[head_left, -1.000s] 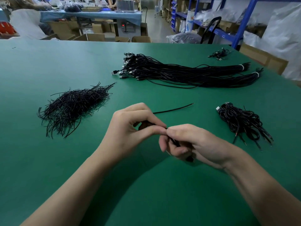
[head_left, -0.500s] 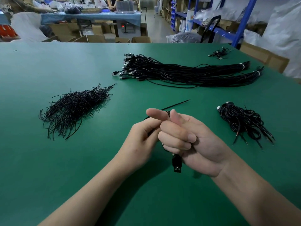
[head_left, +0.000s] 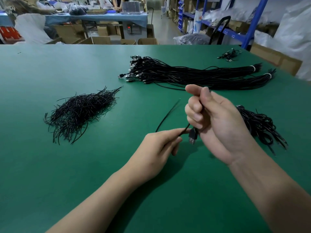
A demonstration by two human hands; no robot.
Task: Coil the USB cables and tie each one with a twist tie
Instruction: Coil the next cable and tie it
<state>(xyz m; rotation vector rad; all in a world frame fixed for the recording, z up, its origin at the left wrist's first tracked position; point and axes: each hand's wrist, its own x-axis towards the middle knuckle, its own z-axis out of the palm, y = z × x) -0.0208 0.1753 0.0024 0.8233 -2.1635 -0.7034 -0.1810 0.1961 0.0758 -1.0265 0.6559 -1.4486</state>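
Note:
My right hand [head_left: 212, 121] is raised above the green table [head_left: 50, 165], fingers curled round a black USB cable whose plug [head_left: 192, 137] hangs below the fist. Lower and to the left, my left hand [head_left: 158, 148] pinches the same cable near the plug; its free end [head_left: 168, 115] trails away over the table. A heap of black twist ties [head_left: 79, 111] lies to the left. Long uncoiled USB cables [head_left: 193, 74] lie in banded bundles at the back. A pile of coiled cables [head_left: 259, 126] sits to the right, partly behind my right hand.
A few loose cables [head_left: 229, 55] lie at the far right corner of the table. Beyond the far edge stand cardboard boxes [head_left: 101, 40], blue shelving [head_left: 249, 22] and another work table [head_left: 101, 17] with people at it.
My right hand has lifted up and away from my left, drawing the cable between them. The plug now hangs in plain view below the right fist. My left hand has dropped lower.

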